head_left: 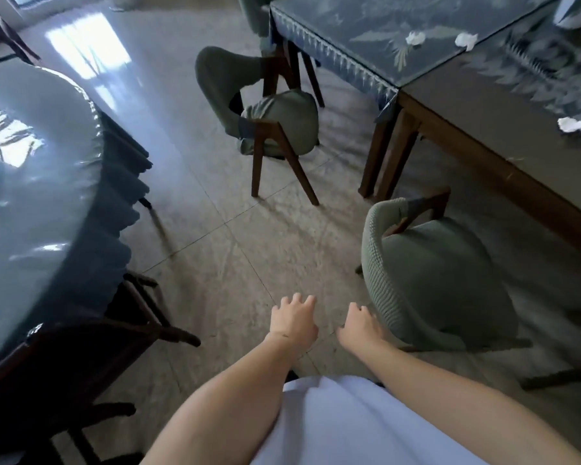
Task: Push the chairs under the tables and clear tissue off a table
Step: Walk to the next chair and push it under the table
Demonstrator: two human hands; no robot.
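Head view: hands empty, no legible writing.

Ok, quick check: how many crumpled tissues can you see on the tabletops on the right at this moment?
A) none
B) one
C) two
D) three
D: two crumpled tissues lie far back on the patterned tabletop, and a third tissue sits nearer, at the frame's right edge; both hands are empty.
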